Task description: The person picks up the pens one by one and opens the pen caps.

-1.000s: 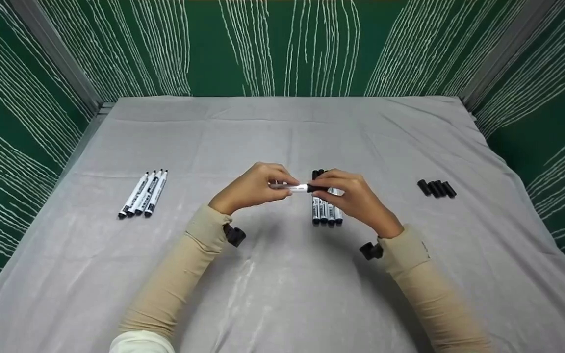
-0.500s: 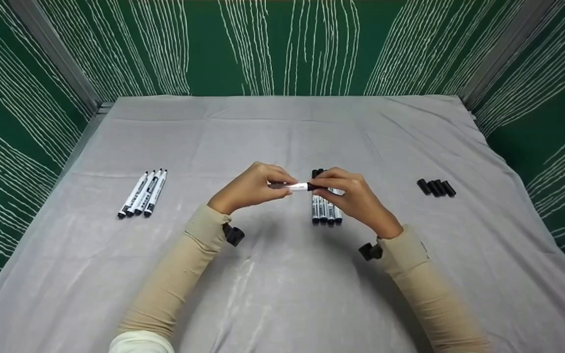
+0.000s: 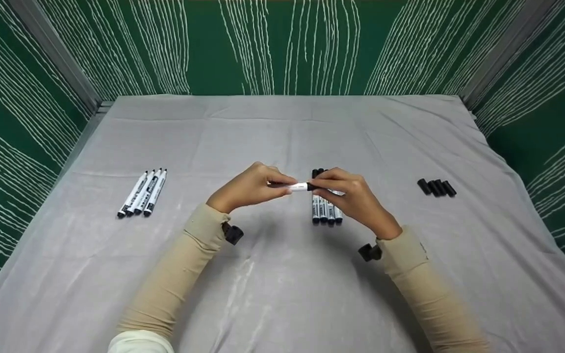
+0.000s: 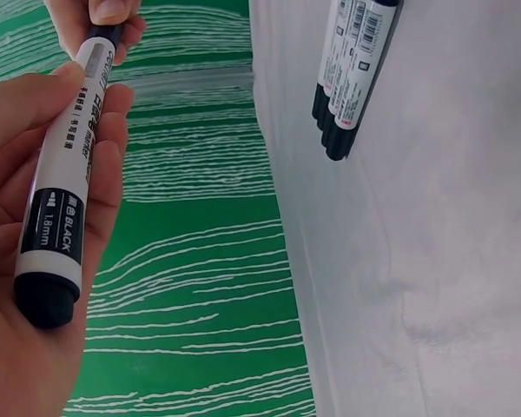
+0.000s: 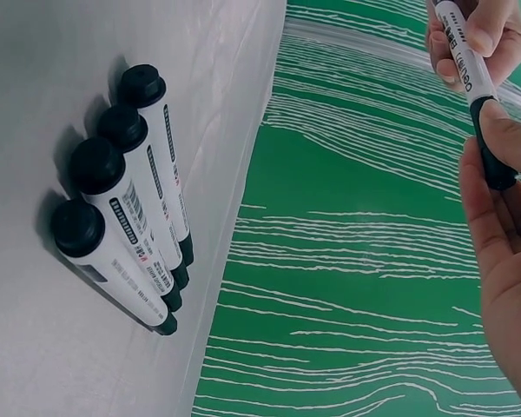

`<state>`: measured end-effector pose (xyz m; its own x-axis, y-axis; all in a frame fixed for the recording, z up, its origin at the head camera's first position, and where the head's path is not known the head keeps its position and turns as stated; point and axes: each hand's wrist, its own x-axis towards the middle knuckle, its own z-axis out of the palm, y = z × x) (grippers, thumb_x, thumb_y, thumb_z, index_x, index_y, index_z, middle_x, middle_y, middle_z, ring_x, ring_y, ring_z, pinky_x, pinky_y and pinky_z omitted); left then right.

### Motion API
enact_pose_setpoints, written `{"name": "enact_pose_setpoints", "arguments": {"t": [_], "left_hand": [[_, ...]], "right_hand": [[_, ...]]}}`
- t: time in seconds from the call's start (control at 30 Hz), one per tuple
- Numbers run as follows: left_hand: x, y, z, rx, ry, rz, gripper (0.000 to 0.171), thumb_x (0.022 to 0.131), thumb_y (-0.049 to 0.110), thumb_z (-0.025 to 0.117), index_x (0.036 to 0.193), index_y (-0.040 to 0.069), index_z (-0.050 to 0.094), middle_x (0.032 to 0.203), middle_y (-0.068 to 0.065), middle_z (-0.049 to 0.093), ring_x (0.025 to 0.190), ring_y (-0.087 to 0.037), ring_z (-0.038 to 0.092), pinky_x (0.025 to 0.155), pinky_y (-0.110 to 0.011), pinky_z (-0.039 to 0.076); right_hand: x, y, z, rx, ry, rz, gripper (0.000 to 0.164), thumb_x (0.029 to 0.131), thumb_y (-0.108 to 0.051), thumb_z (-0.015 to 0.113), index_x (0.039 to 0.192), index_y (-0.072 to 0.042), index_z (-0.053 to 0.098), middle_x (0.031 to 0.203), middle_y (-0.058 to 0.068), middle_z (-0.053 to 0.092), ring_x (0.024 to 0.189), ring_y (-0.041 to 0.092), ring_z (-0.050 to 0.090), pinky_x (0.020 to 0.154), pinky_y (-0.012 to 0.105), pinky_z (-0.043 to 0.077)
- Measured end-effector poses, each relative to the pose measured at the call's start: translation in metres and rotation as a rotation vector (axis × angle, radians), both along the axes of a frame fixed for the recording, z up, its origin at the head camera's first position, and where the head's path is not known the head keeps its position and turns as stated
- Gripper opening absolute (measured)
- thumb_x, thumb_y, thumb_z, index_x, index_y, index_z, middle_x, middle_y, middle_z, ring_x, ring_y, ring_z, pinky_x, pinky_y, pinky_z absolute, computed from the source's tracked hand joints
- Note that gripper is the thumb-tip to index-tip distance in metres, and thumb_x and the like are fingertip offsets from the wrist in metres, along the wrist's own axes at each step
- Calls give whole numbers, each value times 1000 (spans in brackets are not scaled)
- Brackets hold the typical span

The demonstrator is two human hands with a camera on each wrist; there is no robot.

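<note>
A creased grey cloth [image 3: 282,294] covers the table beneath me, its far edge meeting a green wall [image 3: 214,49] streaked with white; a grey post [image 3: 57,54] stands at the far left corner. Above the cloth, my left hand [image 3: 248,189] pinches the marker [image 4: 65,165] by its barrel, and my right fingers [image 3: 353,193] grip its black cap [image 5: 497,169]. Four capped markers [image 3: 327,211] lie just under my right hand. Broad stretches of cloth separate me from four uncapped markers [image 3: 143,193] towards the left edge and four loose caps [image 3: 437,188] towards the right edge.
</note>
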<state>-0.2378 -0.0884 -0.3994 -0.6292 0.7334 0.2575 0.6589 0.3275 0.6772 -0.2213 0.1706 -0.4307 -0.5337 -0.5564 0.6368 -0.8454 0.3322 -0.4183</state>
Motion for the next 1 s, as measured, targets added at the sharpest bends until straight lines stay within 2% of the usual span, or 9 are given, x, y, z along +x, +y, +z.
{"name": "enact_pose_setpoints", "arguments": {"t": [0.17,0.4,0.77,0.93,1.0], "left_hand": [[0,0,1,-1,4,-1,24,92,12,64,114,3,71,84,-11,70,63,-9,44,56,-20,36],[1,1,2,-18,-19,-4,25,93,12,62,115,2,70,88,-11,72,62,-10,44,55,-19,36],[1,0,1,-23,-56,-16,25,94,11,60,116,1,69,98,-12,73,60,-9,45,55,-19,37],[1,-1,3,-20,-81,-26,26,95,12,59,117,1,69,96,-11,74,57,-8,42,53,-18,34],[1,-3,3,-13,-99,-11,25,94,12,60,116,2,69,93,-11,74,55,-7,40,52,-18,33]], "right_hand": [[1,0,0,-6,-3,-3,26,82,0,71,108,-3,73,101,11,67,86,20,66,76,11,49],[0,0,-1,-5,31,-4,26,80,0,73,107,-2,73,99,11,67,85,20,66,73,15,51],[1,-2,-1,-17,78,14,28,77,5,75,104,0,73,98,12,67,85,22,65,74,13,49],[1,-1,1,-11,90,19,29,77,5,74,106,0,73,100,12,67,87,22,65,77,12,49],[1,1,2,-23,90,15,31,76,7,74,106,0,73,100,13,67,89,23,65,80,12,49]]}}
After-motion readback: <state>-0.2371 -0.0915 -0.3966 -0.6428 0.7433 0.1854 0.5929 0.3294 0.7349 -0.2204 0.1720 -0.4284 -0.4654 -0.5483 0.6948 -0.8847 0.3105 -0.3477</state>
